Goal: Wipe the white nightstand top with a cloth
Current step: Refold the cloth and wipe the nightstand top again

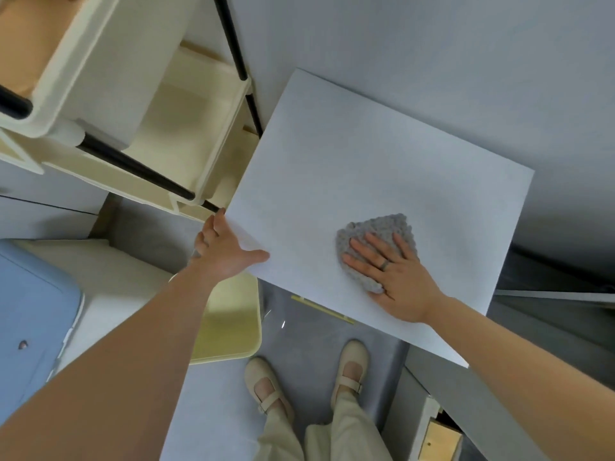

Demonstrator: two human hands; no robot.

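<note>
On the flat white nightstand top, near its front edge, the right hand pressed flat, fingers spread, upon a nubby grey cloth; the left hand gripped the top's left edge.

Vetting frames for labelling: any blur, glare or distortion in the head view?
Head view: wide-angle bend at the edges, the cart top left soft and slanted; light even, no glare on the nightstand top; cloth and right hand fairly sharp; left hand slightly soft.
</note>
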